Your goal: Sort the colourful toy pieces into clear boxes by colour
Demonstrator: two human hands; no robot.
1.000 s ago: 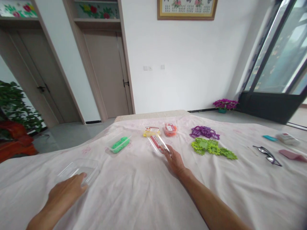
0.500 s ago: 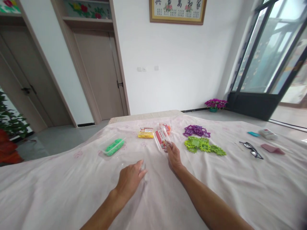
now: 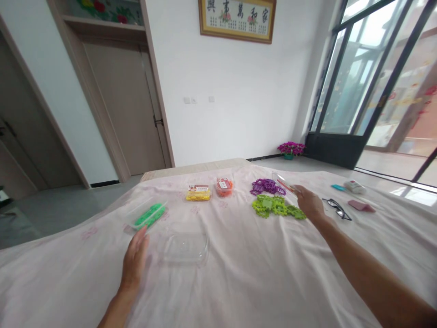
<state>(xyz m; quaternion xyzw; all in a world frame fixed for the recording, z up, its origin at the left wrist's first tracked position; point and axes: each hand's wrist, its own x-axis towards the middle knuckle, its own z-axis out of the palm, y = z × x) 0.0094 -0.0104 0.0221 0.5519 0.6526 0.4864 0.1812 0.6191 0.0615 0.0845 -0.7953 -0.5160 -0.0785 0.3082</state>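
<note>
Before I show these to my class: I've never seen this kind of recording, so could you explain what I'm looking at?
There is no machine, just a person's two bare hands. One camera, worn on the head, looks forward and down.

The left hand is open beside a clear plastic tub with bright green pieces inside; whether its fingertips touch the tub is unclear. The right hand holds a clear plastic lid with a red label.

On the pale, pink-patterned cloth lie a clear rectangular plastic container, labelled boxes of yellow and orange pieces, purple pieces, lime-green pieces and dark-framed glasses.
</note>
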